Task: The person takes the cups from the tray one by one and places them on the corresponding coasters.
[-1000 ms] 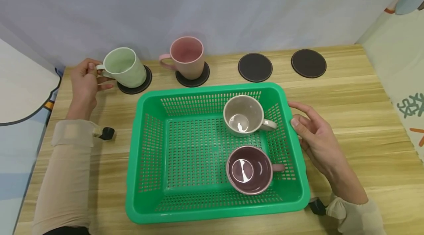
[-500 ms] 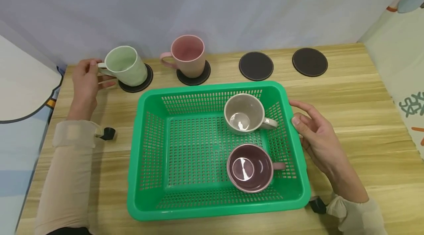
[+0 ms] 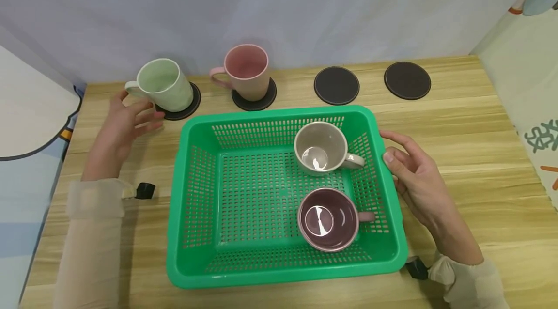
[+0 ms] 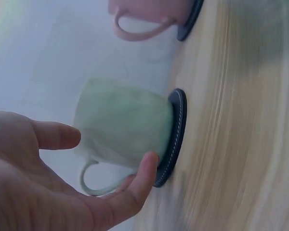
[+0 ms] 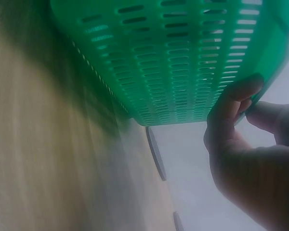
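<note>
A pale green mug (image 3: pixel 164 87) stands on a round dark coaster (image 3: pixel 192 107) at the back left. Just in front of its handle is my left hand (image 3: pixel 124 122), fingers spread and thumb apart from them; the left wrist view shows the mug (image 4: pixel 123 122) with no fingers around it. My right hand (image 3: pixel 416 178) grips the right rim of a green plastic basket (image 3: pixel 279 277), thumb on top and fingers curled under the edge. Inside the basket's right side sit a cream mug (image 3: pixel 320 149) and a mauve mug (image 3: pixel 329 219), handles pointing right.
A pink mug (image 3: pixel 247 74) stands on another coaster (image 3: pixel 272 93), its handle to the left. Two bare coasters, one (image 3: pixel 336 85) and a second (image 3: pixel 407 80), lie farther right. A pale cloth (image 3: pixel 279 8) hangs behind the wooden table (image 3: pixel 462 120).
My left hand has let go of the green mug's handle and moved slightly toward me, its fingers spreading. The right hand has kept its grip on the basket.
</note>
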{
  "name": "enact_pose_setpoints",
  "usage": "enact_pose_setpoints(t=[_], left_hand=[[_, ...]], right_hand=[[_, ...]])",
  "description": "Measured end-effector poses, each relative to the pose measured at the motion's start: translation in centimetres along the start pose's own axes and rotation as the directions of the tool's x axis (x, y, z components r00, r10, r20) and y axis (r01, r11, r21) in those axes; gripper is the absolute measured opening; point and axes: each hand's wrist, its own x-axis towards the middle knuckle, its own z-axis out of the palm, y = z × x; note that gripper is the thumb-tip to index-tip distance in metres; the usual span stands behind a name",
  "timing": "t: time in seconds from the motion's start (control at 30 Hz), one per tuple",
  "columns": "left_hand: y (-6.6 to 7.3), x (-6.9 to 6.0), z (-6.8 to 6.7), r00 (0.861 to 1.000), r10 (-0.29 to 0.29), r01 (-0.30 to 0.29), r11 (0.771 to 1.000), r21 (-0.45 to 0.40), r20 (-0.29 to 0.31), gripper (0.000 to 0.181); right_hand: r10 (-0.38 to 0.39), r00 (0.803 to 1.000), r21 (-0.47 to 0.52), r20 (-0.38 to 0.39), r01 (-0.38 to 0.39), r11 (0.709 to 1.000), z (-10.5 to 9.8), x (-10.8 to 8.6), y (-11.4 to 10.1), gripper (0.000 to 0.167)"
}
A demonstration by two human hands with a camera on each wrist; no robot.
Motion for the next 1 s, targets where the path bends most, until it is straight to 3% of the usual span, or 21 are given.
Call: enact_pose_setpoints(t=[0.17, 0.3, 0.4, 0.63, 0.87, 1.0], left_hand=[[-0.7, -1.5, 0.3, 0.998, -0.019, 0.015, 0.997, 0.073, 0.058, 0.095], [-1.6, -2.7, 0.8, 0.988, -0.002, -0.011, 0.996, 0.083, 0.155, 0.086], [-2.1, -3.7, 1.2, 0.972, 0.042, -0.056, 0.997, 0.055, 0.231, 0.077], [-3.3, -5.9, 2.7, 0.927, 0.136, -0.178, 0.980, 0.090, 0.350, 0.037], [-4.0, -7.9, 4.1, 0.910, 0.156, -0.219, 0.968, 0.125, 0.385, 0.041], [-4.4, -8.7, 4.7, 0.914, 0.167, -0.242, 0.956, 0.166, 0.370, 0.042]], right_hand=[[0.005, 1.000, -0.006, -0.005, -0.005, 1.000, 0.0, 0.0, -0.1, 0.046], [0.007, 1.000, -0.006, -0.008, -0.007, 1.000, 0.0, 0.0, -0.1, 0.046], [0.007, 1.000, -0.005, -0.010, -0.007, 1.000, 0.1, 0.1, -0.1, 0.045], [0.010, 1.000, -0.003, -0.008, -0.010, 1.000, 0.1, 0.0, -0.1, 0.046], [0.005, 1.000, -0.007, -0.012, -0.005, 1.000, 0.2, 0.1, -0.1, 0.045], [0.006, 1.000, -0.008, -0.014, -0.006, 1.000, 0.1, 0.0, -0.1, 0.045]])
